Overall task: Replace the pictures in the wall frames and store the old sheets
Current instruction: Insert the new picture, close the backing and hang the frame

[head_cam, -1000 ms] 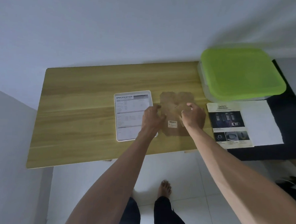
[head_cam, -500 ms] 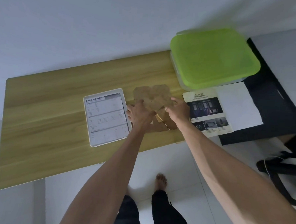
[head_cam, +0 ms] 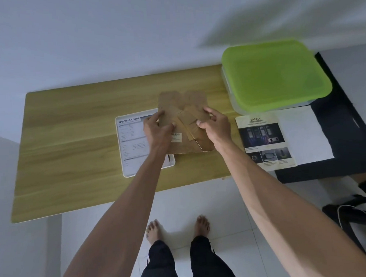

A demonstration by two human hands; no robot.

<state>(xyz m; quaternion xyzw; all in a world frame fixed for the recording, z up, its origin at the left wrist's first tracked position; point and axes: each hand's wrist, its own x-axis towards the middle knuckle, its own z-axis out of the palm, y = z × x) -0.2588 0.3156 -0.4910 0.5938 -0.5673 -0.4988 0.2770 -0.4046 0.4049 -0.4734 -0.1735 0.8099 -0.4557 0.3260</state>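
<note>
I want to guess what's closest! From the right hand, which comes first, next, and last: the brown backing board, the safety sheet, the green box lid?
1. Brown backing board: held in the right hand, and the left hand too.
2. Safety sheet: just to the right, on the table.
3. Green box lid: farther back, to the right.

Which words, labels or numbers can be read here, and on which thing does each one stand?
"SPECIFICATION": heading of the framed sheet.
"SAFETY": heading of the leaflet.
Sticker on the brown backing: a barcode and print, too small to read.
Smaller print on the sheet and leaflet: blurred, unreadable.
</note>
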